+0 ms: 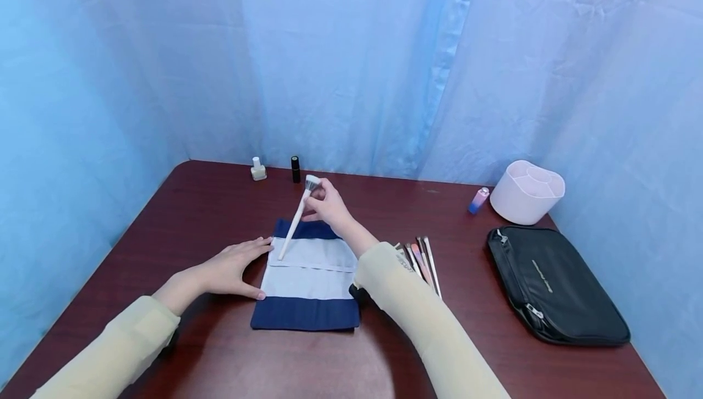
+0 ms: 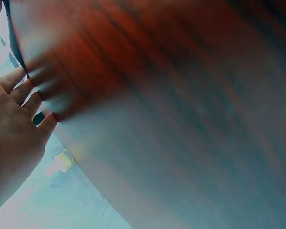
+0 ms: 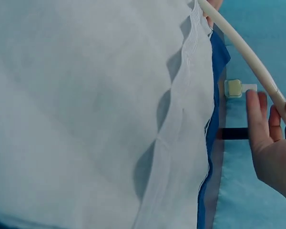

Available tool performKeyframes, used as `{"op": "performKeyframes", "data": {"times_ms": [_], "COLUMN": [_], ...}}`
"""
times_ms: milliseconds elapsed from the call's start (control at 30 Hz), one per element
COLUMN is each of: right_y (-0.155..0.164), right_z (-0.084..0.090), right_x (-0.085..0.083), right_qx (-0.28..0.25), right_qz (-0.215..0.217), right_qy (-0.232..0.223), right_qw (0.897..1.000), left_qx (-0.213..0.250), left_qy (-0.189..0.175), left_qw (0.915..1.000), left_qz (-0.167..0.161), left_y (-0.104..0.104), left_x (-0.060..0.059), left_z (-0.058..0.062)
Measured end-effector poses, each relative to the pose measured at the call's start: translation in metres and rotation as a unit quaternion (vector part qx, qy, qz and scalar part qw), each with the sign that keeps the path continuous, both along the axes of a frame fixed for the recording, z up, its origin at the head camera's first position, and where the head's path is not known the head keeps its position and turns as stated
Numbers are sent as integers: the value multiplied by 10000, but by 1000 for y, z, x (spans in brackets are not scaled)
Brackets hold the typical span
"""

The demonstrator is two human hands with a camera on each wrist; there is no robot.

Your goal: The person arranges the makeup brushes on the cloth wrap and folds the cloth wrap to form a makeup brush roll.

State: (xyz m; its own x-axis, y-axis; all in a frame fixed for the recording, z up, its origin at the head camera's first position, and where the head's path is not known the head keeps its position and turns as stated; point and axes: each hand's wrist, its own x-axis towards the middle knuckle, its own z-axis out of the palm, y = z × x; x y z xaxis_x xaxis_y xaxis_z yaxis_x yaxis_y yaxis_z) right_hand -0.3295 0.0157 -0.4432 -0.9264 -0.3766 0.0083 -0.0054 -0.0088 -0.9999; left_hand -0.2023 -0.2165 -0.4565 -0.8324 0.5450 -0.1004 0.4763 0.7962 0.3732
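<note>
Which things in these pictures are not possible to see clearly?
- Head view: brush tip, hidden inside roll pocket.
- Head view: loose brushes, partly behind right sleeve.
- Left wrist view: table blurred; left hand cut by edge.
- Right wrist view: right hand cut by edge.

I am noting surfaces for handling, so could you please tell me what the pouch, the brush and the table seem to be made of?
Pouch: woven cloth, matte, navy with pale blue pocket panels; it ripples and shows stitched hems. Brush: smooth, cream handle, probably plastic or painted wood, with dark bristles; right hand holds it. Table: reddish-brown wood or wood-look laminate, semi-glossy, with grain streaks and soft reflections.
</note>
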Motion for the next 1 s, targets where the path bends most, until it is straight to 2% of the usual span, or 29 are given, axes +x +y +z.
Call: {"op": "performKeyframes", "data": {"times_ms": [233, 367, 633, 833, 1000], "right_y": [0, 2, 3, 4, 6], "right_z": [-2, -4, -6, -5, -5], "right_x": [3, 6, 12, 17, 20], "right_qx": [1296, 1499, 2052, 2346, 2581], "right_qz": [-39, 137, 724, 1382, 1726], "right_qy": [210, 267, 370, 554, 853], "right_qw": [9913, 9882, 9753, 9606, 9468], "left_qx": [-11, -73, -126, -109, -36], "left_qy": [-17, -78, -94, -106, -118], "left_qw": [10000, 9999, 9997, 9998, 9998], "left_qz": [-1, -52, -172, -136, -133], "left_y": [0, 0, -3, -3, -2], "left_x": [1, 1, 1, 1, 3], "left_z": [1, 2, 1, 0, 1]}}
